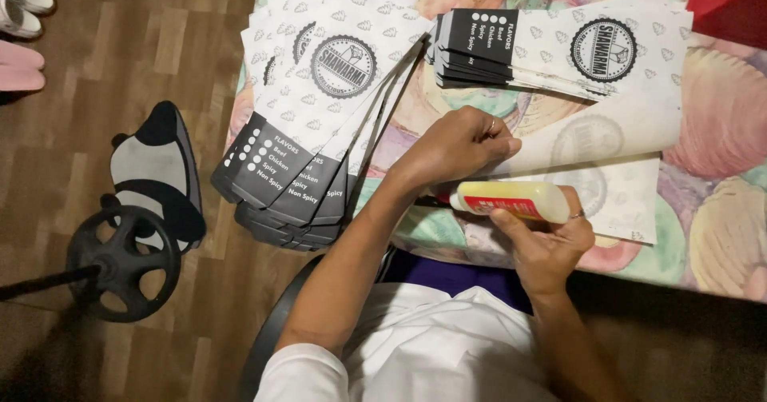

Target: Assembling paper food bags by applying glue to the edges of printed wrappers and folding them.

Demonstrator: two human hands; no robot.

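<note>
Wooden flooring fills the space to the left of the hands, where a black-and-grey stool [156, 174] and a round black wheel-like base [122, 263] stand. Ahead of the person lies a table [723, 114] covered in a pastel cloth with a shell pattern.

Held in the right hand [547, 246], fingers curled fully around it, is a yellowish glue bottle [511, 200] with a red label; it lies sideways, its nozzle end pointing toward the left hand. The left hand [455, 146] sits just above the bottle, palm down and fingers bent, pressing on a white paper sleeve [607, 150] whose upper flap curls away to the right of that hand. I cannot tell whether the fingers pinch the paper or only press it flat. The sleeve extends beneath and beyond both hands toward the right.

Left of the left hand, a fanned stack of printed sleeves [319, 122] with dark lower ends rests near the table edge. Above both hands lies a second stack of sleeves [559, 50], well apart from the bottle. Pale shoes [20, 6] lie far off to the left.
</note>
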